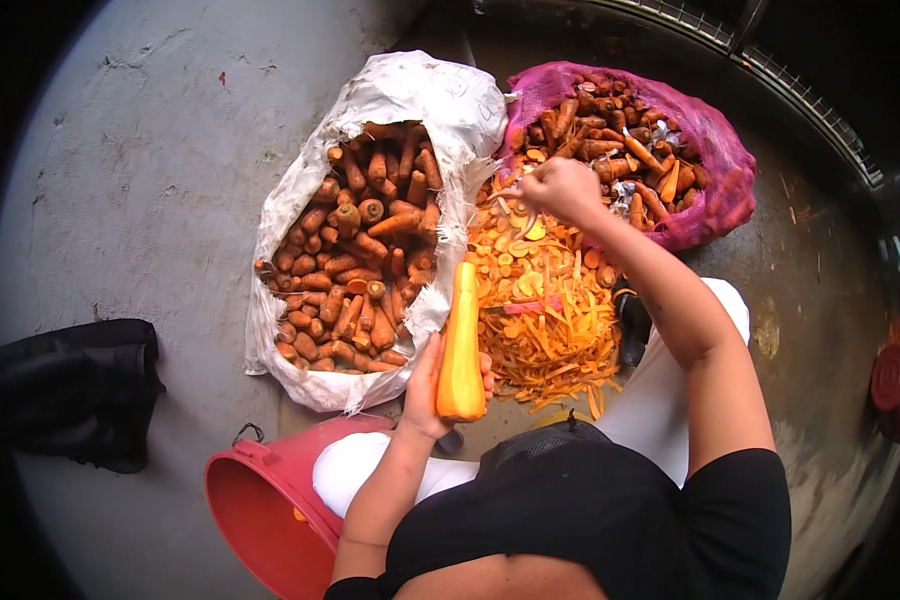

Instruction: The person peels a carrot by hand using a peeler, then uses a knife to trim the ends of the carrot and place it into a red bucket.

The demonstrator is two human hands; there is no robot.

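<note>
Grips a peeled carrot [460, 335] in the left hand [422, 388], fingers and thumb wrapped round its thick lower end, close in front of the body and above the rim of a red bucket [255, 505]. Holds it nearly upright in the view, long axis running from the blunt end at the palm straight away to the narrower tip, which points at the seam between the white sack [410, 95] of unpeeled carrots and the pile of peelings [545, 320]. Clenches the right hand [562, 188] into a fist well beyond that tip and off to its right, arm stretched out over the far edge of the peelings, just short of the pink mesh sack [715, 165]. Seems to pinch something thin and pale in that fist, though cannot tell what. Leaves carrot and right hand well apart, the whole length of the peelings between them; touches the carrot with the left hand alone.
</note>
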